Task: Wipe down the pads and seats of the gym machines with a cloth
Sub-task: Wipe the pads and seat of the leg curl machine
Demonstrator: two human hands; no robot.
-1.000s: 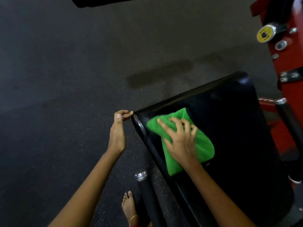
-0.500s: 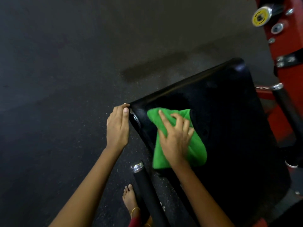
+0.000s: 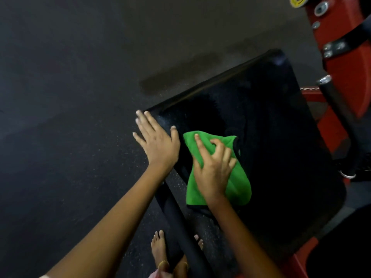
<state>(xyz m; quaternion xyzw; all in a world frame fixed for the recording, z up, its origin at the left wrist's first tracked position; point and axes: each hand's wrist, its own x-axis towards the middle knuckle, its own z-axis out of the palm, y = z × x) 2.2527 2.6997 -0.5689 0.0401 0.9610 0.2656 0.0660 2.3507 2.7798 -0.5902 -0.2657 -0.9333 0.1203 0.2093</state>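
On the left lay dark speckled floor (image 3: 60, 117). Right of it, the left hand (image 3: 155, 142) rested flat, fingers straight and spread, on the near-left corner of the black pad (image 3: 281, 147). Just beside it, the right hand (image 3: 213, 167) pressed a green cloth (image 3: 239, 183) onto the pad's left part, fingers curled into the fabric. At far right stood the red machine frame (image 3: 345, 63).

Bare arms, bare feet (image 3: 158, 247) (gold anklets (image 3: 163, 263)).
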